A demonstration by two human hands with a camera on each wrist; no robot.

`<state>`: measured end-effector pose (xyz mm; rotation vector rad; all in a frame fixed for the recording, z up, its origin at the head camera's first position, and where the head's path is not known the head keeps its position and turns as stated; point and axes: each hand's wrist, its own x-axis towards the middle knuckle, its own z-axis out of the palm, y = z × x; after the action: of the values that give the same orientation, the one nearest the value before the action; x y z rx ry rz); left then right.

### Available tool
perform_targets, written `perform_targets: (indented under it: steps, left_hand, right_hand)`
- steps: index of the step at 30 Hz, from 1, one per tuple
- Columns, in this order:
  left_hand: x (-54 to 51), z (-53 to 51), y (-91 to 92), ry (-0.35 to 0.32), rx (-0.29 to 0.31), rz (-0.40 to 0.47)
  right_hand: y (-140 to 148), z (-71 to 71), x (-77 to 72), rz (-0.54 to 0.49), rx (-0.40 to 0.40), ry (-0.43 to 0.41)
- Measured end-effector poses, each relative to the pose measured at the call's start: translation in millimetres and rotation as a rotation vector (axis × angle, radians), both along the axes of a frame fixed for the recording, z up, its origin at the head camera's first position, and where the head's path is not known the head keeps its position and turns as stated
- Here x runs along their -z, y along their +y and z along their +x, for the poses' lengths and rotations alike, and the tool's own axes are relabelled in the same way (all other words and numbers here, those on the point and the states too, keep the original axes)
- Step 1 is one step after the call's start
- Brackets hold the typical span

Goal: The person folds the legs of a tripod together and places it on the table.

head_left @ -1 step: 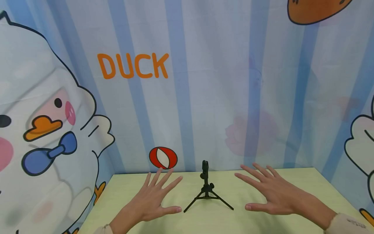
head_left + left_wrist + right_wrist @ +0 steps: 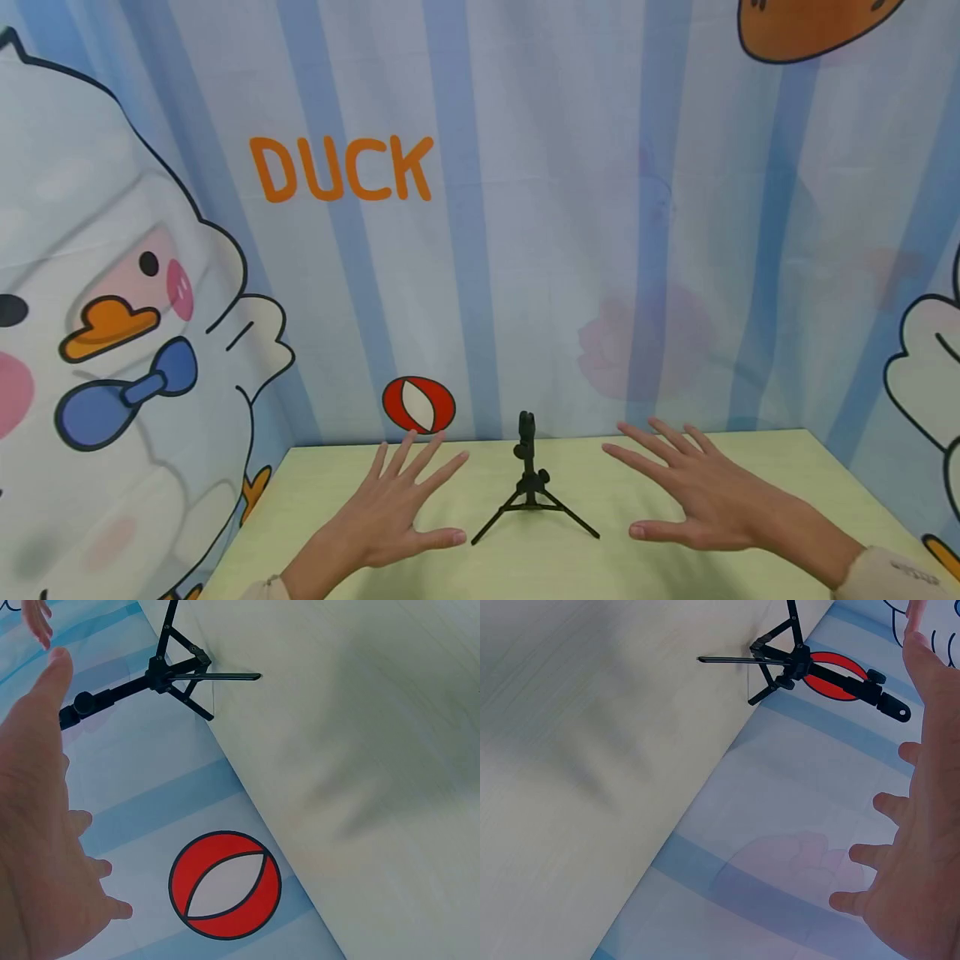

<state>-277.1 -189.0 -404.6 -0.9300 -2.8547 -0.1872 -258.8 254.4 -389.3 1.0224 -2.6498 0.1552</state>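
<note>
A small black tripod (image 2: 531,482) stands upright on the pale worktop (image 2: 307,483), legs spread, between the two hands and touching neither. The left hand (image 2: 393,508) is to its left, with the thumb tip just beside the left foot as the head view shows it, a narrow gap between them. The right hand (image 2: 705,500) is to its right, its thumb a little farther from the right foot. Both hands are released: palms down, fingers spread and nearly straight, thumbs pointing inward. They are held above the worktop and cast soft shadows (image 2: 375,750) on it. In the left wrist view the tripod lies ahead of the hand, the end of its mast seen close against the thumb; in the right wrist view it lies to the left of the thumb, with the red ball print (image 2: 418,405) behind it.

The clearest writing is the word "DUCK" (image 2: 350,169), in orange capitals on the blue-striped backdrop (image 2: 555,208), up and to the left of the tripod. Small dark lettering sits on the cream right sleeve (image 2: 892,575), too small to read. A large white duck print (image 2: 187,433) with a blue bow tie (image 2: 142,388) fills the left side. Part of another white figure (image 2: 933,358) shows at the right edge, and an orange shape (image 2: 817,25) is cut off by the top edge.
</note>
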Motion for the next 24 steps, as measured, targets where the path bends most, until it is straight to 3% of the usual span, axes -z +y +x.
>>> perform_targets:
  steps: [9, 24]
  left_hand:
    - [2.0, 0.4, -1.2, 0.009, -0.010, -0.009]
    - [-14.1, -8.4, 6.1, 0.035, -0.038, 0.086]
  right_hand:
    - [1.0, -1.2, 2.7, -0.004, -0.002, -0.020]
    - [2.4, -16.9, -12.9, -0.054, 0.023, 0.006]
